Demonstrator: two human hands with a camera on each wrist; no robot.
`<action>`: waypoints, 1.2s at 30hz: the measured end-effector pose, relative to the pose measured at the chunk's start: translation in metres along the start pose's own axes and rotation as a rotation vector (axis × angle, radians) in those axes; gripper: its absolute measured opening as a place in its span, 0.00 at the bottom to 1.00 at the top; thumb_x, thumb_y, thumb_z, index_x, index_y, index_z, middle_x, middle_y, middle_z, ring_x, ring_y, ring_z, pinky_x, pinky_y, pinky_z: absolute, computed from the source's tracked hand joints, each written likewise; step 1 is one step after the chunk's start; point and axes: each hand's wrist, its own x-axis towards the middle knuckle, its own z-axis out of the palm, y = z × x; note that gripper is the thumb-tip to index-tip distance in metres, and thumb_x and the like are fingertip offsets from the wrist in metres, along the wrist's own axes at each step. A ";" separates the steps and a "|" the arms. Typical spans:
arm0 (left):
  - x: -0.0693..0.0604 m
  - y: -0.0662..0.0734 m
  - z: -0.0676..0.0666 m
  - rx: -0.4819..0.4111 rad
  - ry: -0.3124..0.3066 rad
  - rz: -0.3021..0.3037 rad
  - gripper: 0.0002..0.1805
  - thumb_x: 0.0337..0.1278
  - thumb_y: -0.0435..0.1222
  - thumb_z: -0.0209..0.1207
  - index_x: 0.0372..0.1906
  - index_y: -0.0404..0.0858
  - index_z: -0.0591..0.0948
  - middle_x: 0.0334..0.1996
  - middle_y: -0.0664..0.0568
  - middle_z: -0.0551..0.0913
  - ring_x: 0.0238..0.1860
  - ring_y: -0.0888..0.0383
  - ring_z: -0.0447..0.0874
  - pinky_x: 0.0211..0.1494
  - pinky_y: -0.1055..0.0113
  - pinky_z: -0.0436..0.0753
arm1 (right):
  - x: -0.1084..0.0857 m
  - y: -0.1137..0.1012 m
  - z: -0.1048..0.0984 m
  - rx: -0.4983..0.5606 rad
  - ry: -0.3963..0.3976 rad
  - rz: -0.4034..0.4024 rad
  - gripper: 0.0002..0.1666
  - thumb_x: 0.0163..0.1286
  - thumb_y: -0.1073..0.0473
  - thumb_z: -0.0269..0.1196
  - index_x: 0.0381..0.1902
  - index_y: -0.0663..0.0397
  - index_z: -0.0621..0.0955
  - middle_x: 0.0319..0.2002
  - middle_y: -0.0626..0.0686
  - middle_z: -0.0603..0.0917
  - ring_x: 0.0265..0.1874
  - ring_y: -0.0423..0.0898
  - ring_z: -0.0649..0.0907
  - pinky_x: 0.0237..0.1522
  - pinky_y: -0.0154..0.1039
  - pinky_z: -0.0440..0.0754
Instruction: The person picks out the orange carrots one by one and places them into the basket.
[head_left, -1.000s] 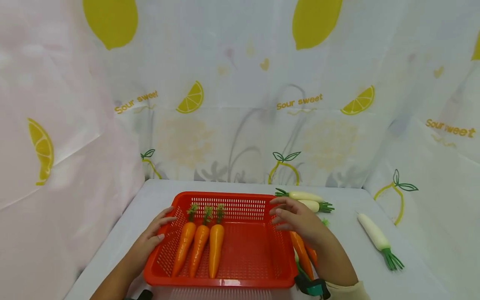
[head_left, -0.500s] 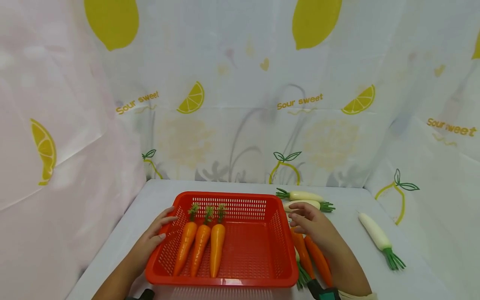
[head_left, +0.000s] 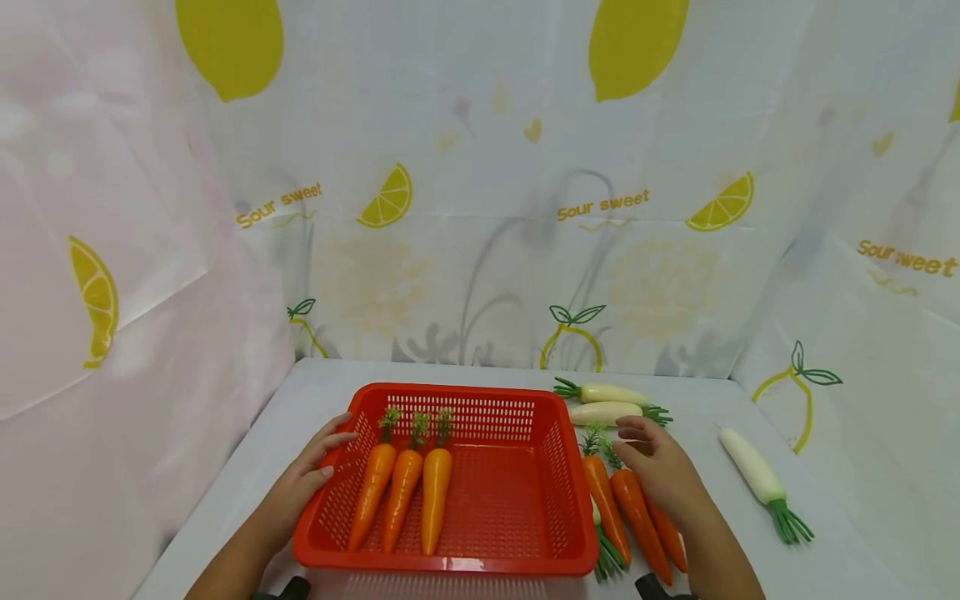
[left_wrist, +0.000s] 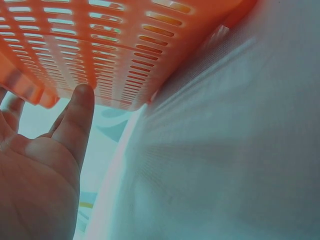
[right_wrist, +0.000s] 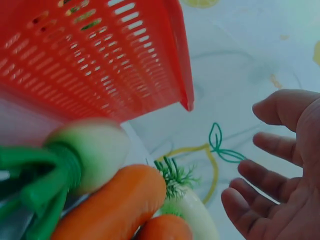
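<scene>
My left hand (head_left: 300, 479) rests against the left side of the red plastic basket (head_left: 498, 567), its fingers fairly straight at the rim. In the left wrist view the thumb (left_wrist: 75, 120) lies near the basket's slotted outer wall. Three orange carrots (head_left: 402, 496) with leafy tops lie side by side in the basket's left half. To the right of the basket, my right hand (head_left: 663, 471) hovers over several loose carrots (head_left: 637, 517), fingers loosely bent and holding nothing. The right wrist view shows that hand (right_wrist: 280, 175) apart from the basket and vegetables.
Two white radishes (head_left: 611, 402) lie behind the carrots, and another white radish (head_left: 752, 467) lies alone at the far right. Green radish leaves (head_left: 609, 554) show close by the basket's right side. A lemon-print cloth (head_left: 465, 275) encloses the white table.
My right hand has moved from the basket's right rim out to the right, above the loose carrots, uncovering more of them. The left hand and the basket stay put.
</scene>
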 end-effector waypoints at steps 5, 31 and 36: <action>0.001 0.001 0.000 -0.002 -0.002 -0.004 0.25 0.79 0.33 0.41 0.74 0.29 0.67 0.84 0.46 0.46 0.75 0.81 0.53 0.65 0.76 0.73 | -0.001 0.009 -0.006 -0.049 0.031 0.061 0.35 0.79 0.44 0.61 0.75 0.53 0.69 0.73 0.65 0.72 0.72 0.62 0.71 0.67 0.61 0.77; -0.001 0.002 0.001 0.026 0.018 -0.042 0.24 0.79 0.33 0.42 0.73 0.32 0.69 0.84 0.44 0.46 0.73 0.83 0.53 0.64 0.76 0.74 | -0.001 0.056 -0.019 -0.169 -0.060 0.152 0.37 0.78 0.50 0.62 0.77 0.60 0.67 0.78 0.75 0.59 0.76 0.76 0.57 0.70 0.77 0.60; -0.001 0.002 0.000 0.040 0.019 -0.036 0.24 0.79 0.33 0.42 0.73 0.32 0.69 0.84 0.43 0.46 0.74 0.83 0.52 0.64 0.76 0.73 | 0.000 0.063 -0.017 -0.199 -0.047 0.132 0.39 0.76 0.51 0.64 0.77 0.60 0.66 0.76 0.77 0.61 0.73 0.79 0.61 0.68 0.75 0.66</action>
